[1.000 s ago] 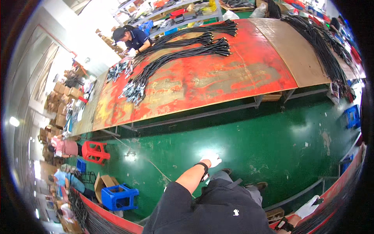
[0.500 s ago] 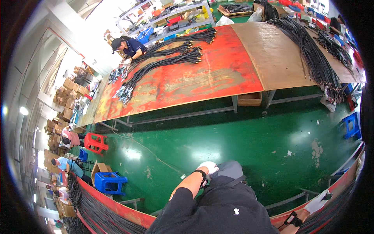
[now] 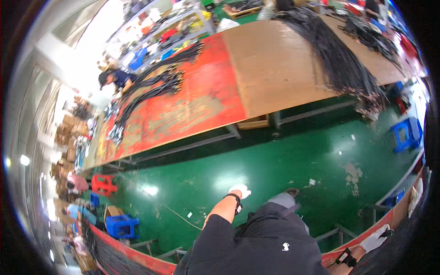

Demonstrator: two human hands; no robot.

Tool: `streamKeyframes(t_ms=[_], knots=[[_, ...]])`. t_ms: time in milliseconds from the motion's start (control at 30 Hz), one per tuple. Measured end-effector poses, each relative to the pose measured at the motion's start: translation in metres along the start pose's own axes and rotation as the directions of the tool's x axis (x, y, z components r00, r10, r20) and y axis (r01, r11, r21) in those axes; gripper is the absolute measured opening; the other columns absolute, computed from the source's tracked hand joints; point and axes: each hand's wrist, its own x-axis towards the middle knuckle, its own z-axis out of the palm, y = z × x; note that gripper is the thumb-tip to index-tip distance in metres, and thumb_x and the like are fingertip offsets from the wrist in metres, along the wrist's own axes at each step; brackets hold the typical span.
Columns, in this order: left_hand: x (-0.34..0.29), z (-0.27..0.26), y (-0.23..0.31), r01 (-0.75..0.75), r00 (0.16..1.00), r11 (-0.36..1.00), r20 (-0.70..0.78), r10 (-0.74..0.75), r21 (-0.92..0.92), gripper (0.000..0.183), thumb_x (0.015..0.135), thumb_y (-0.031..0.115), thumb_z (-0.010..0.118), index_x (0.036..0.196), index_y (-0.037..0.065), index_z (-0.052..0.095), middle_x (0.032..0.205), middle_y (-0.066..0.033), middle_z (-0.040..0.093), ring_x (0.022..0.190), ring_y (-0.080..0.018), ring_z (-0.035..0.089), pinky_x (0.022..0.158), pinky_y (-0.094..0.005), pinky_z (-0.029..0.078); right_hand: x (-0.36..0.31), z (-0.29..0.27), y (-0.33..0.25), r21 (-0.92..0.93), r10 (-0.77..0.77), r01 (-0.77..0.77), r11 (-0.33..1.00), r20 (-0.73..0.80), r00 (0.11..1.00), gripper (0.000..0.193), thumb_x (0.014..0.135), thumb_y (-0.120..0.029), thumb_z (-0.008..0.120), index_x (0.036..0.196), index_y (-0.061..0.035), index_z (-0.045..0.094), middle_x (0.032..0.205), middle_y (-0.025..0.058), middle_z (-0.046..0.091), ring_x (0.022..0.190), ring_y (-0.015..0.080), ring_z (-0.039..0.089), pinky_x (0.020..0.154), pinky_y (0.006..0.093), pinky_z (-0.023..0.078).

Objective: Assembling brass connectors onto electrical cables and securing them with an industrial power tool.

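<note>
My left hand [image 3: 239,190], in a white glove with a black band at the wrist, hangs over the green floor in front of my body. Its fingers are loosely bent and look a little apart, with nothing seen in them. At the lower right, my gloved right hand [image 3: 375,239] reaches over the red-edged table beside me. It is closed on a dark, short cylindrical piece [image 3: 388,233] that sticks out past the fingers; the rest of it is hidden. Black cables [image 3: 389,256] lie near that hand on the table.
Ahead stands a long red and brown table [image 3: 201,96] with bundles of black cables [image 3: 330,46]. A person [image 3: 117,80] leans over its far left end. Blue stools [image 3: 121,226] [image 3: 406,134] and a red stool [image 3: 104,184] stand on the green floor [image 3: 256,160].
The view has turned right and the far table has shifted left in it. My left hand has swung away from my leg, and a shoe now shows. My right hand still grips the dark piece.
</note>
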Motion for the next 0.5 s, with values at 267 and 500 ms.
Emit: streamKeyframes(t_ms=[267,500], knots=[[0.086,-0.133,0.330,-0.607,0.777,0.772,-0.059,0.626,0.190,0.055,0.104,0.050,0.050,0.126,0.007,0.075,0.131,-0.0226,0.073,0.126,-0.0415,0.066,0.109,-0.0493,0.051,0.111,-0.020,-0.017,-0.071,0.144,-0.170,0.983,-0.275,0.950,0.039,0.111,-0.034,0.064,0.104,0.0044,0.066,0.098,0.0093,0.068,0.089,0.0220,0.062,0.082,0.0382,0.052],[0.121,-0.133,0.611,-0.612,0.735,0.559,0.142,0.663,0.559,0.053,0.102,0.050,0.046,0.120,0.013,0.079,0.125,-0.0180,0.075,0.119,-0.0414,0.070,0.103,-0.0508,0.054,0.229,-0.057,0.029,-0.003,0.158,-0.177,0.984,-0.434,0.887,0.010,0.103,-0.011,0.072,0.110,-0.0046,0.070,0.085,0.0012,0.067,0.076,0.0088,0.060,0.073,0.0290,0.051]])
